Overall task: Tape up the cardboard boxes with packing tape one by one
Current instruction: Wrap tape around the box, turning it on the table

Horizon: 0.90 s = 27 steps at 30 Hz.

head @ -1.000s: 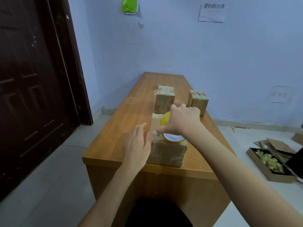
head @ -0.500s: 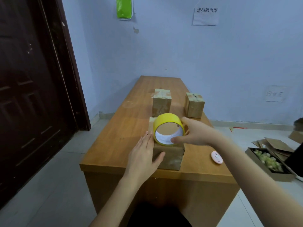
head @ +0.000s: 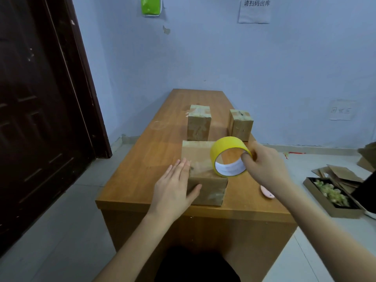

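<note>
Head view, frame centre: left hand (head: pixel 174 190) flat, steadying near box (head: pixel 203 174) on bench (head: pixel 142 165); right hand (head: pixel 264 167) grips yellow tape roll (head: pixel 228 147). Likely starting new strip; next, find tape end.

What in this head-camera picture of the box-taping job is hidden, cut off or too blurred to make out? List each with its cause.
- Pink object on the table: the right forearm covers most of it, so its kind is unclear.
- Near box: the left hand and the yellow tape roll hide whether its top seam is taped.
- Tape's loose end: too blurred to find.
- Tray on the floor: its contents are too small to identify.
</note>
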{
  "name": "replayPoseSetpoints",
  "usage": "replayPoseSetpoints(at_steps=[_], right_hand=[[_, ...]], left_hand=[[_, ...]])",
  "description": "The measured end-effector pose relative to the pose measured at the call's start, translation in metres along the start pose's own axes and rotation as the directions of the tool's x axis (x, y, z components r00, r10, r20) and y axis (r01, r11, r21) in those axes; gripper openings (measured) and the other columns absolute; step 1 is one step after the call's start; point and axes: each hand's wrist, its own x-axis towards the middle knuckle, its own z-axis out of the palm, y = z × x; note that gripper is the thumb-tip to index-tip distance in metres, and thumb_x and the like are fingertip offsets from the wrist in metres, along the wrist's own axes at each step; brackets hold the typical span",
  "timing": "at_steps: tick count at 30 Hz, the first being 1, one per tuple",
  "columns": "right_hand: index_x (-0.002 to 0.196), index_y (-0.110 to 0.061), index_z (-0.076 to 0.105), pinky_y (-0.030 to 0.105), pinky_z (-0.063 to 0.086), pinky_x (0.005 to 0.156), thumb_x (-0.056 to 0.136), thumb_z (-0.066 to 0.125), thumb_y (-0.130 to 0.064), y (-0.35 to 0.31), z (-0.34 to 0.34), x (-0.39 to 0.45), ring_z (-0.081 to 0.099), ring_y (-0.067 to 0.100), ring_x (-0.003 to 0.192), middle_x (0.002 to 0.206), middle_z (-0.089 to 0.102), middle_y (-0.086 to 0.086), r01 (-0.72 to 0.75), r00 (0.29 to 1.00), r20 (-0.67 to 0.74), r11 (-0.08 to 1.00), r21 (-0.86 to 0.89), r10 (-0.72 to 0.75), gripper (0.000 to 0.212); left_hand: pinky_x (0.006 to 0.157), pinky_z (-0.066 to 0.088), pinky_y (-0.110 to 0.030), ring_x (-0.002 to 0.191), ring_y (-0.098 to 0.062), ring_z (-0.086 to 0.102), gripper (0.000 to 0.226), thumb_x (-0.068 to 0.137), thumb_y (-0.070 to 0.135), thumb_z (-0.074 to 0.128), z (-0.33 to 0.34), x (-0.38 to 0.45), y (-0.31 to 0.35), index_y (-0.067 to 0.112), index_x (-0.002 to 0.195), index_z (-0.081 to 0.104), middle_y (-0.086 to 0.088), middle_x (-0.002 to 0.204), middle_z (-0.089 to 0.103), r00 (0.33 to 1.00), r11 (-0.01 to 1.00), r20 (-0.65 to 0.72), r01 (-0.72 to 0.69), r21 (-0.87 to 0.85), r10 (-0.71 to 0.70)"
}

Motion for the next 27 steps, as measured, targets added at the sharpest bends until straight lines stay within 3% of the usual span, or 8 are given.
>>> replayPoseSetpoints(at_steps=[3, 5, 7, 9, 11, 17, 22, 27], right_hand=[[0.067, -0.014, 0.030, 0.034, 0.023, 0.048, 0.088, 0.056, -0.015, 0.011, 0.000, -0.007, 0.037, 0.021, 0.050, 0.054, 0.036, 0.002, 0.054, 0.999, 0.005, 0.998, 0.011, -0.054, 0.033], [0.076, -0.014, 0.035, 0.037, 0.038, 0.050, 0.090, 0.057, -0.016, 0.013, 0.007, -0.007, 0.050, 0.028, 0.060, 0.064, 0.044, 0.005, -0.043, 0.998, 0.048, 0.982, 0.182, 0.035, 0.026], [0.089, -0.019, 0.039, 0.039, 0.056, 0.055, 0.091, 0.059, -0.016, 0.012, 0.012, -0.006, 0.060, 0.024, 0.076, 0.085, 0.054, 0.005, -0.201, 0.977, 0.157, 0.884, 0.423, 0.147, 0.020], [0.104, -0.021, 0.044, 0.030, 0.058, 0.055, 0.090, 0.062, -0.016, 0.013, 0.020, -0.006, 0.064, 0.013, 0.085, 0.101, 0.061, 0.004, -0.282, 0.952, 0.264, 0.777, 0.563, 0.154, 0.023], [0.103, -0.026, 0.050, 0.026, 0.057, 0.054, 0.090, 0.064, -0.019, 0.012, 0.029, -0.009, 0.065, 0.011, 0.085, 0.100, 0.063, 0.003, -0.314, 0.940, 0.309, 0.727, 0.611, 0.146, 0.020], [0.093, -0.020, 0.054, 0.042, 0.060, 0.060, 0.096, 0.052, -0.018, 0.012, 0.040, -0.011, 0.062, 0.026, 0.090, 0.099, 0.058, 0.016, -0.367, 0.928, 0.291, 0.715, 0.595, 0.234, 0.005], [0.106, 0.000, 0.047, 0.026, 0.055, 0.050, 0.098, 0.047, -0.013, 0.014, 0.019, 0.000, 0.058, 0.025, 0.090, 0.103, 0.051, 0.016, -0.306, 0.926, 0.354, 0.808, 0.503, 0.131, 0.015], [0.105, -0.001, 0.045, 0.023, 0.053, 0.046, 0.097, 0.044, -0.007, 0.018, 0.007, 0.005, 0.055, 0.017, 0.088, 0.098, 0.052, 0.000, -0.266, 0.920, 0.379, 0.875, 0.405, 0.105, 0.010]], left_hand=[[0.110, 0.015, -0.022, 0.138, -0.013, 0.029, 0.068, 0.091, 0.055, 0.042, 0.001, 0.002, 0.000, 0.014, 0.145, 0.033, -0.001, 0.151, 0.032, 1.000, 1.000, 0.011, -0.003, -0.024, 0.003], [0.111, 0.012, -0.022, 0.140, -0.012, 0.025, 0.068, 0.092, 0.055, 0.040, 0.002, 0.002, -0.001, 0.016, 0.146, 0.029, 0.000, 0.153, 0.028, 1.000, 0.999, 0.022, -0.003, -0.044, 0.004], [0.112, 0.009, -0.022, 0.142, -0.011, 0.020, 0.068, 0.092, 0.055, 0.038, 0.002, 0.004, -0.001, 0.017, 0.148, 0.025, 0.001, 0.154, 0.024, 1.000, 0.997, 0.030, 0.004, -0.075, -0.001], [0.112, 0.011, -0.023, 0.142, -0.009, 0.016, 0.070, 0.091, 0.057, 0.039, -0.002, 0.008, -0.001, 0.021, 0.148, 0.021, 0.004, 0.155, 0.022, 0.997, 0.985, 0.065, 0.059, -0.163, -0.049], [0.110, 0.014, -0.026, 0.142, -0.009, 0.015, 0.073, 0.090, 0.058, 0.042, -0.008, 0.012, 0.001, 0.023, 0.149, 0.018, 0.006, 0.155, 0.020, 0.984, 0.940, 0.114, 0.164, -0.300, -0.135], [0.111, -0.006, -0.022, 0.143, -0.009, 0.006, 0.073, 0.095, 0.053, 0.030, 0.000, 0.008, 0.018, 0.013, 0.150, 0.006, -0.002, 0.157, 0.011, 0.994, 0.996, 0.060, -0.085, -0.019, 0.086], [0.113, 0.014, -0.028, 0.138, -0.018, 0.032, 0.065, 0.093, 0.046, 0.043, -0.002, 0.006, 0.021, 0.008, 0.144, 0.032, -0.007, 0.148, 0.036, 0.995, 0.996, 0.048, -0.089, 0.027, 0.087], [0.105, 0.039, -0.037, 0.123, -0.024, 0.052, 0.061, 0.080, 0.034, 0.068, -0.003, 0.005, 0.021, 0.002, 0.129, 0.054, -0.012, 0.132, 0.055, 0.992, 0.993, 0.056, -0.113, 0.029, 0.112]])
